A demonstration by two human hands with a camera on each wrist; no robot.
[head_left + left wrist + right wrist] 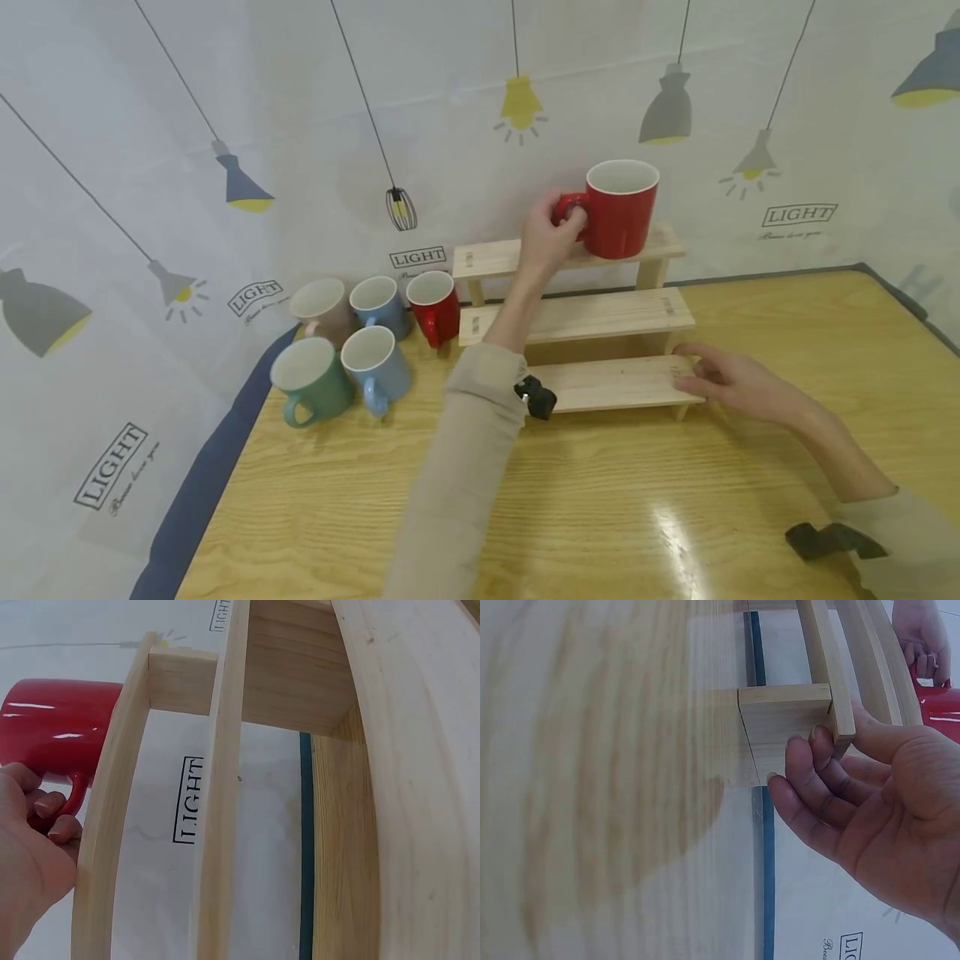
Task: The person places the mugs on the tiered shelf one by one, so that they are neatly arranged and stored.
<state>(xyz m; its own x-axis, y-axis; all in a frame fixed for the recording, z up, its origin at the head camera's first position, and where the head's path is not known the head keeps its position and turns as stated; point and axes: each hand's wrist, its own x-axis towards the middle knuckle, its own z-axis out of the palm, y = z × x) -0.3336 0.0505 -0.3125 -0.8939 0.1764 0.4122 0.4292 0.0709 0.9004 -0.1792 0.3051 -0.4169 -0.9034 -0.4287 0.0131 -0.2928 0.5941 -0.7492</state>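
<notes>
My left hand (544, 237) grips a red mug (624, 218) by its handle, over the top step of a three-step wooden rack (611, 317). The mug is upright, its white inside facing up, and its base overlaps the top board in the head view. In the left wrist view, fingers curl through the handle beside the mug (60, 727). At the rack's right end, my right hand (738, 387) holds the lowest board. The right wrist view has the thumb on top of that board (821, 667) and the fingers curled around its end.
Left of the rack stand several mugs: another red one (441, 308), a green one (318, 387), a light blue one (382, 367), a blue one (384, 312) and a pinkish one (330, 312). A lamp-print cloth (450, 167) hangs behind the wooden table (585, 508).
</notes>
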